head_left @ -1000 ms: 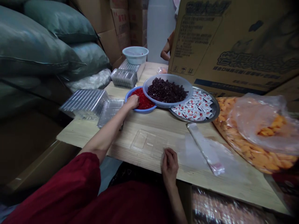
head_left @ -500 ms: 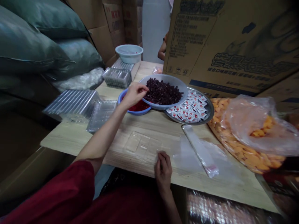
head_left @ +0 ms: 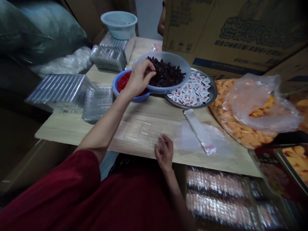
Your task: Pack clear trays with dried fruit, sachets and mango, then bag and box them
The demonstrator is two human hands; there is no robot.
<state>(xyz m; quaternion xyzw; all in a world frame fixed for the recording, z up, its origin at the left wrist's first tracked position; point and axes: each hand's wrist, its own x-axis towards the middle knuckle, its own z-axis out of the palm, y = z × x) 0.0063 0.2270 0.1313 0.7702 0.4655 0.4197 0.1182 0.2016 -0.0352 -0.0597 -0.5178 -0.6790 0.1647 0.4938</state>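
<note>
My left hand (head_left: pixel 140 77) is over the left rim of a pale blue bowl (head_left: pixel 168 89) of dark purple-brown pieces (head_left: pixel 166 72). Its thumb and fingertips are bent together in a pinch; whatever lies between them is hidden. Below that wrist, partly covered, sits a smaller blue bowl (head_left: pixel 139 98) holding bright red pieces (head_left: pixel 123 81). My right hand (head_left: pixel 165 152) rests at the table's near edge, palm partly turned up, fingers loosely bent and apart. Its fingertips are by the right end of a clear plastic tray (head_left: pixel 144 131) with compartments, lying flat on the wood.
A metal pan (head_left: pixel 214 93) holds small white-and-red packets. Clear bags (head_left: pixel 197 131) lie right of the tray, before a big bag of orange pieces (head_left: pixel 243 125). Clear trays (head_left: pixel 64 88) are stacked left. Behind stand a light-blue basin (head_left: pixel 120 27) and cartons (head_left: pixel 231 35); a person's arm (head_left: pixel 161 22) shows.
The view has tipped downward, so the table sits higher in it. My left hand has gone a little farther over the dark pieces. My right hand has turned its palm up slightly.
</note>
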